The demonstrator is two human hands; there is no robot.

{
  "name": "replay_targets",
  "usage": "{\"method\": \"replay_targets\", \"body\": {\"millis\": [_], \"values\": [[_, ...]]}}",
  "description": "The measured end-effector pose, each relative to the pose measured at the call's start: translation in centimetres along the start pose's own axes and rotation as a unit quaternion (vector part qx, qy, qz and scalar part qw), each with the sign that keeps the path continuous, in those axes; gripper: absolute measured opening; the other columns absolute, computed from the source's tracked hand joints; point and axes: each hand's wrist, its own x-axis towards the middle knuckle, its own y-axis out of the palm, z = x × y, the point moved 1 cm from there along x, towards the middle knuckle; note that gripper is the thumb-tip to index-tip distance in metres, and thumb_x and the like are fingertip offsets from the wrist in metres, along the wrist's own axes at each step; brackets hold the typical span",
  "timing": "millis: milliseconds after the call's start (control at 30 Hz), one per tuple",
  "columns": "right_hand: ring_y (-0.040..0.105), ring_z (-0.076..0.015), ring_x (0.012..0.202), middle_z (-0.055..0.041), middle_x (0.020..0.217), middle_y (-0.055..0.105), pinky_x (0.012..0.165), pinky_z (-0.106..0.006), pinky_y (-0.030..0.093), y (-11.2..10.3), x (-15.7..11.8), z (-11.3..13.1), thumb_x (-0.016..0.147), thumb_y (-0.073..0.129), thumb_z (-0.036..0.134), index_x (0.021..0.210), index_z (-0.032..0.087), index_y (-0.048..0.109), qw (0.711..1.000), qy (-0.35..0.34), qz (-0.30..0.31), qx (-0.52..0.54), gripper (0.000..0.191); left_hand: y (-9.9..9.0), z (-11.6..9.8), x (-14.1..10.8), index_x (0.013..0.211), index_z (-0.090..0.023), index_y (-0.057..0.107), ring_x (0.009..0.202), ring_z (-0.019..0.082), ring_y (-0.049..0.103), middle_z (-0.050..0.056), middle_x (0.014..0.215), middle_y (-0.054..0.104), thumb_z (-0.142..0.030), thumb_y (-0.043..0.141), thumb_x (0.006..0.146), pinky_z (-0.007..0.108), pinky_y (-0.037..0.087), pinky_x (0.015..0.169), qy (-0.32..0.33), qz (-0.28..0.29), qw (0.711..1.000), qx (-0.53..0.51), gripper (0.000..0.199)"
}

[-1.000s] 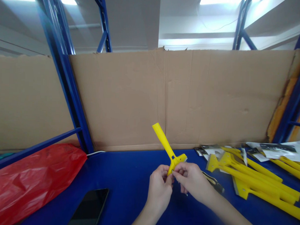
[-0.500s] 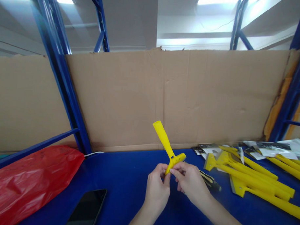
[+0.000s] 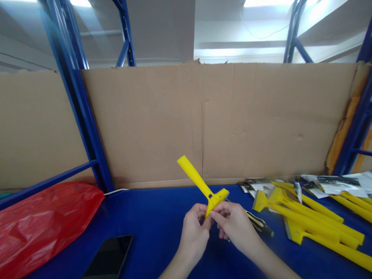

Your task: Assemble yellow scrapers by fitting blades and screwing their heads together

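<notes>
A yellow scraper (image 3: 196,179) is held up over the blue table, its handle slanting to the upper left and its wide head nearest me. The fingers of my left hand (image 3: 196,233) pinch the left end of the head. My right hand (image 3: 236,222) grips the same head from the right, thumb and fingertips close to the left ones. Both hands are closed, and the fingers hide part of the head's lower edge. Behind my right hand lies a screwdriver (image 3: 260,224) with a black and cream handle, partly covered by that hand.
Several more yellow scrapers (image 3: 316,219) lie piled on the right of the blue table (image 3: 149,223). Packets (image 3: 339,185) are behind them. On the left are a black phone (image 3: 108,259) and a red plastic bag (image 3: 45,224). A cardboard panel (image 3: 156,126) stands at the back between blue posts.
The scraper's handle has tipped further to the left and lower. My hands keep their grip on the head and have barely shifted.
</notes>
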Motion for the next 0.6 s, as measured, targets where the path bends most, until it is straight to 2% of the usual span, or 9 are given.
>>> {"method": "replay_targets", "body": {"millis": [100, 300, 400, 500, 533, 600], "values": [[0.048, -0.0078, 0.030, 0.0067, 0.045, 0.052, 0.030, -0.017, 0.036, 0.3, 0.0, -0.3, 0.075, 0.052, 0.023, 0.065, 0.017, 0.057, 1.000, 0.015, -0.006, 0.013, 0.012, 0.0, -0.2, -0.1, 0.072, -0.015, 0.058, 0.062, 0.016, 0.063, 0.004, 0.064, 0.067, -0.023, 0.063, 0.072, 0.024, 0.046, 0.058, -0.003, 0.000, 1.000, -0.001, 0.009], [0.051, -0.0086, 0.035, 0.0040, 0.050, 0.057, 0.033, -0.018, 0.038, 0.8, -0.4, -0.4, 0.073, 0.055, 0.023, 0.063, 0.018, 0.060, 0.998, -0.062, -0.026, -0.003, 0.012, -0.1, -0.6, -0.1, 0.068, -0.017, 0.057, 0.059, 0.015, 0.062, 0.003, 0.065, 0.067, -0.019, 0.064, 0.069, 0.023, 0.046, 0.055, 0.003, -0.015, 1.000, 0.010, 0.008], [0.049, -0.0079, 0.033, 0.0049, 0.051, 0.056, 0.031, -0.018, 0.038, 0.6, -0.1, -0.5, 0.071, 0.059, 0.027, 0.067, 0.018, 0.057, 0.998, -0.014, -0.056, -0.002, 0.010, -0.2, -0.8, -0.1, 0.069, -0.017, 0.057, 0.061, 0.016, 0.064, 0.003, 0.066, 0.068, -0.021, 0.065, 0.069, 0.023, 0.045, 0.054, -0.005, -0.027, 0.999, 0.017, 0.009], [0.050, -0.0077, 0.035, 0.0065, 0.064, 0.057, 0.028, -0.018, 0.038, 0.1, 0.2, -0.6, 0.063, 0.068, 0.032, 0.088, 0.020, 0.053, 0.994, 0.036, -0.097, 0.044, 0.032, -0.2, -1.1, -0.1, 0.070, -0.016, 0.058, 0.063, 0.017, 0.064, 0.004, 0.067, 0.068, -0.024, 0.067, 0.068, 0.022, 0.044, 0.052, -0.011, -0.032, 0.999, 0.024, 0.012], [0.051, -0.0076, 0.036, 0.0061, 0.068, 0.058, 0.028, -0.018, 0.039, -0.1, 0.2, -0.6, 0.061, 0.069, 0.032, 0.092, 0.020, 0.053, 0.993, 0.040, -0.089, 0.064, 0.037, -0.2, -1.2, -0.1, 0.071, -0.016, 0.059, 0.062, 0.017, 0.064, 0.004, 0.067, 0.069, -0.024, 0.067, 0.068, 0.022, 0.044, 0.052, -0.011, -0.027, 0.999, 0.025, 0.012], [0.053, -0.0069, 0.040, 0.0048, 0.072, 0.059, 0.030, -0.017, 0.041, -0.2, 0.1, -0.4, 0.062, 0.068, 0.032, 0.091, 0.019, 0.054, 0.994, 0.027, -0.049, 0.092, 0.035, -0.1, -1.3, -0.2, 0.073, -0.016, 0.059, 0.061, 0.016, 0.063, 0.005, 0.069, 0.069, -0.024, 0.065, 0.070, 0.021, 0.043, 0.052, -0.010, -0.015, 1.000, 0.026, 0.010]]}}
